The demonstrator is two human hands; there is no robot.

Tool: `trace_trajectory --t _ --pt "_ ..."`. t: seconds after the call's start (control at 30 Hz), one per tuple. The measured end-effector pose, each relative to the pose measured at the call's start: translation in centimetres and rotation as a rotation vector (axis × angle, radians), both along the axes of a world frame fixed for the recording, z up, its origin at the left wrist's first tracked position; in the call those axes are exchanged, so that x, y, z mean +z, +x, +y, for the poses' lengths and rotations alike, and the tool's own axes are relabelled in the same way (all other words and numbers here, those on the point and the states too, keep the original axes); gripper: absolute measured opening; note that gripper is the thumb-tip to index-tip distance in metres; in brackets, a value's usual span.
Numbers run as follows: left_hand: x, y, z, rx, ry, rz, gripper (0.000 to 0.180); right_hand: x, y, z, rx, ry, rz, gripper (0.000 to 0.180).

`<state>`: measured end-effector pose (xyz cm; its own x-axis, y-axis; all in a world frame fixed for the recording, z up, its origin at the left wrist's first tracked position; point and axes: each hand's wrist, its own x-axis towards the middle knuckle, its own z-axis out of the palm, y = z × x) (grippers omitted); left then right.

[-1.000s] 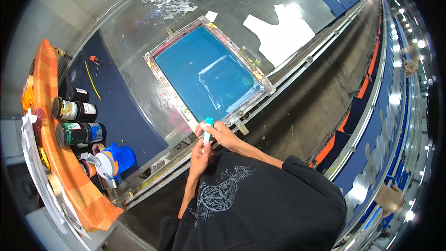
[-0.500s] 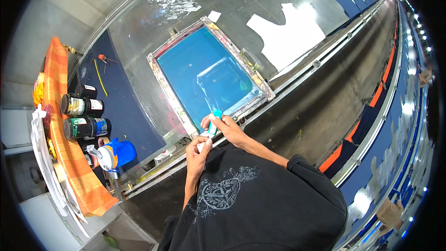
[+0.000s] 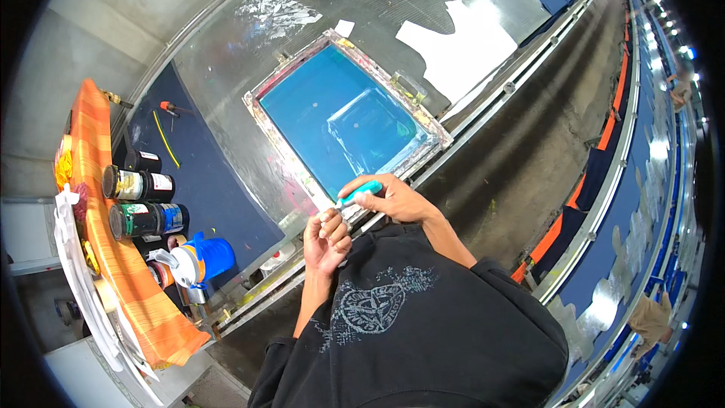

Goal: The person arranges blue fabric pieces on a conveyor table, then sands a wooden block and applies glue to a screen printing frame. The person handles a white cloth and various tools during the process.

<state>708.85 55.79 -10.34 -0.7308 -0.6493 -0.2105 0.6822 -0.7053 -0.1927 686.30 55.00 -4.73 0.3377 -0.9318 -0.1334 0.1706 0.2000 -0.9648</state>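
In my right hand (image 3: 402, 200) is a slim teal pen-like tube (image 3: 361, 193), held tilted. Its narrow, pale end points down and left at the fingertips of my left hand (image 3: 327, 240). The left fingers are curled in with the palm turned up; whether something small sits between them is hidden. Both hands are above the near edge of a screen-printing frame (image 3: 284, 153), which has a blue mesh and paint-stained sides. A paler, roughly square outline (image 3: 371, 130) shows on the mesh.
White cut fabric (image 3: 462, 49) lies beyond the frame on the dark table. To the left are dark blue cloth (image 3: 208, 174), a yellow strip (image 3: 166, 138), several ink jars (image 3: 140, 185), a blue-and-white jug (image 3: 204, 259) and an orange cloth (image 3: 121, 257). A rail (image 3: 483, 122) edges the table.
My right hand has tipped the teal tube from nearly upright to a slant. My left fingers have curled in and turned upward; the white piece seen there before no longer shows.
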Motion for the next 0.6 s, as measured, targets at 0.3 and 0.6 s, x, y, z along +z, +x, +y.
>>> trace_trajectory --t 0.3,0.6 --pt "3.3 1.8 0.7 -0.085 -0.796 -1.339 0.015 -0.8 2.4 2.7 -0.137 0.087 -0.030 0.026" --pt "2.5 3.3 0.1 -0.142 -0.861 -1.295 0.017 -1.2 3.8 2.6 -0.197 0.084 -0.045 0.028"
